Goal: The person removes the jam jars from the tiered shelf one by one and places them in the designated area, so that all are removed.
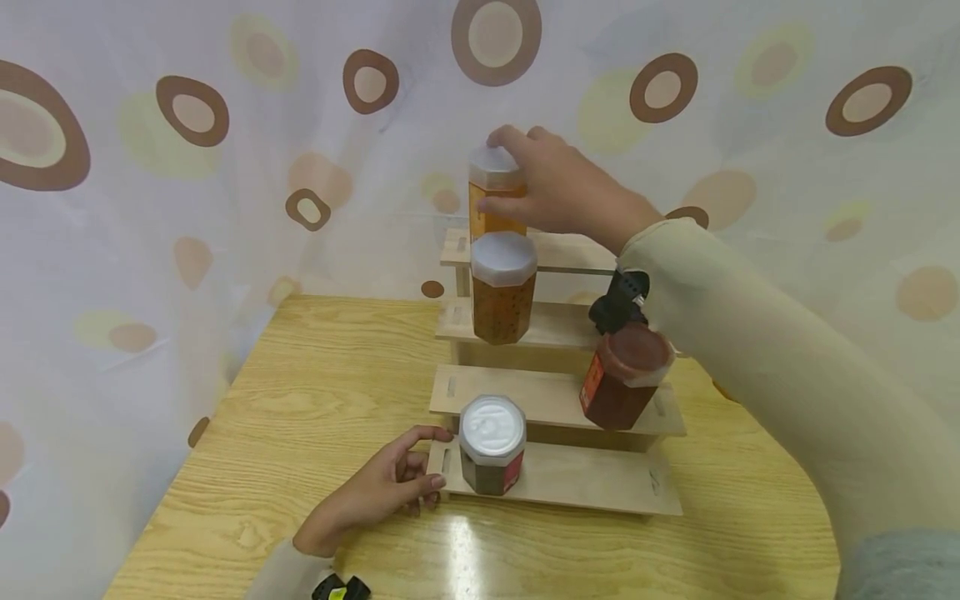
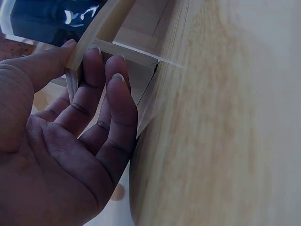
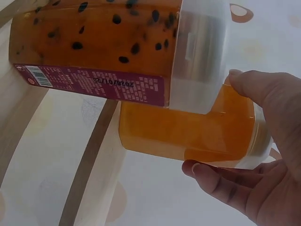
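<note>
A wooden stepped rack [image 1: 585, 481] stands on the table with jars on its steps. My right hand [image 1: 558, 185] grips the orange jar [image 1: 495, 227] on the top step, near its whitish lid; in the right wrist view thumb and fingers lie on opposite sides of that jar [image 3: 164, 134]. One step below stands a jar with dark seeds [image 1: 502, 308]. A dark red jar [image 1: 618, 404] is on the second step's right. On the bottom step is a jar with a pale lid [image 1: 492, 429]. My left hand [image 1: 375, 492] holds that step's left end, thumb above, fingers curled below.
The wood-grain table [image 1: 322, 392] extends left of the rack and in front of it. A patterned curtain [image 1: 360, 167] hangs behind. A black wrist device [image 1: 622, 302] hangs under the right sleeve, just above the dark red jar.
</note>
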A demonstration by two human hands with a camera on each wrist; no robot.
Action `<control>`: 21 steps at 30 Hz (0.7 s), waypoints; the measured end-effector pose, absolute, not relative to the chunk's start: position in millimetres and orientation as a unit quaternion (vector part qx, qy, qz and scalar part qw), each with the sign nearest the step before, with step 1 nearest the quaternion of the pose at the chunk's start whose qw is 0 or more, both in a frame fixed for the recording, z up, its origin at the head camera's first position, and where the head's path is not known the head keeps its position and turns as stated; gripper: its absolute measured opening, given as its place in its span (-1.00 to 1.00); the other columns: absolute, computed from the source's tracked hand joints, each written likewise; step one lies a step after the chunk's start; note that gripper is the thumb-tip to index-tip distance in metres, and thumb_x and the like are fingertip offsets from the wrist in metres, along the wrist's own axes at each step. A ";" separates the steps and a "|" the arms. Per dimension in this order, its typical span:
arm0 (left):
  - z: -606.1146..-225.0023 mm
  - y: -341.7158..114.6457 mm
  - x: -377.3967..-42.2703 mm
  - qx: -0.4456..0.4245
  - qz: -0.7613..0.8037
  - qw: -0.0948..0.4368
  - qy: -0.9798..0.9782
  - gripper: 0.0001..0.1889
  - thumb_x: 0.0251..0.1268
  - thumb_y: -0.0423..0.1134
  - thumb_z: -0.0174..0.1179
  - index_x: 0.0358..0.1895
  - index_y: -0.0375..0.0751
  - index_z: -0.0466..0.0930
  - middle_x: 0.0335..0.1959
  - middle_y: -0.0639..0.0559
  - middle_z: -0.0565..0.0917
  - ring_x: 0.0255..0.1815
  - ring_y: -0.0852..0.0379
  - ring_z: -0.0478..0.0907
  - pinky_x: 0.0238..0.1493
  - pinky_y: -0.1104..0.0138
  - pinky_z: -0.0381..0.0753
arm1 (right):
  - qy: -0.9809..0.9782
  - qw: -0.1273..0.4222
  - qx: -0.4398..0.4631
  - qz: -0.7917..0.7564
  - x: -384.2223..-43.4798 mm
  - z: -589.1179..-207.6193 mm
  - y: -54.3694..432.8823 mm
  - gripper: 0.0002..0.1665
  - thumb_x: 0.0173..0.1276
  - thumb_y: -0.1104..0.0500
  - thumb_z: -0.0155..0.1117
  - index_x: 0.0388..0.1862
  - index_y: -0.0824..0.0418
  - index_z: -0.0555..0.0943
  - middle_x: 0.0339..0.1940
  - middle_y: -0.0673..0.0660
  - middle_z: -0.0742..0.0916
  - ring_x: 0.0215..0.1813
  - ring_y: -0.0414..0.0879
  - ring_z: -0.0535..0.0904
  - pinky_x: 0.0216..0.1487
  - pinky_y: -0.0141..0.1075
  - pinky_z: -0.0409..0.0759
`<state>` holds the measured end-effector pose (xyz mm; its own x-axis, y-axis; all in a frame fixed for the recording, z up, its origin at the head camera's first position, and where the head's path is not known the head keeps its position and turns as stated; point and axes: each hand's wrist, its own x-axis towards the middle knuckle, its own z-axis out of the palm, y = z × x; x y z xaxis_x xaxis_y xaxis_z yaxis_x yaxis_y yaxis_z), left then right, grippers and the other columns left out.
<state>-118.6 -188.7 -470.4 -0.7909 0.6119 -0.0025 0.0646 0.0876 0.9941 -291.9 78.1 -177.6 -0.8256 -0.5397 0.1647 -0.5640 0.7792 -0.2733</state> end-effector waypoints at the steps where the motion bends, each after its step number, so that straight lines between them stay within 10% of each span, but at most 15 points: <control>1: -470.6 -188.7 -118.7 0.240 0.632 0.217 0.704 -0.46 0.53 -0.38 0.21 0.47 -0.26 0.25 -0.39 -0.43 0.60 -0.40 0.09 0.66 -0.46 0.41 0.58 | -0.943 0.038 0.292 0.153 -292.8 -177.3 76.9 -0.05 0.45 -0.25 0.33 0.61 0.10 0.17 0.32 0.38 0.47 0.25 0.24 0.45 0.23 0.11 0.51; 21: -475.7 -186.4 -118.8 0.254 0.629 0.209 0.705 -0.46 0.53 -0.39 0.21 0.47 -0.25 0.25 -0.41 -0.38 0.62 -0.41 0.10 0.65 -0.47 0.41 0.60 | -0.945 0.060 0.270 0.173 -300.8 -170.2 77.1 -0.13 0.35 -0.13 0.44 0.53 0.09 0.32 0.28 0.27 0.62 0.17 0.18 0.55 0.19 0.05 0.54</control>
<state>-118.8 -186.4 -475.7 -0.7842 0.6201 0.0252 0.0955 0.0803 0.9922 -300.8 77.1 -170.2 -0.8475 -0.4887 0.2074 -0.5305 0.7945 -0.2955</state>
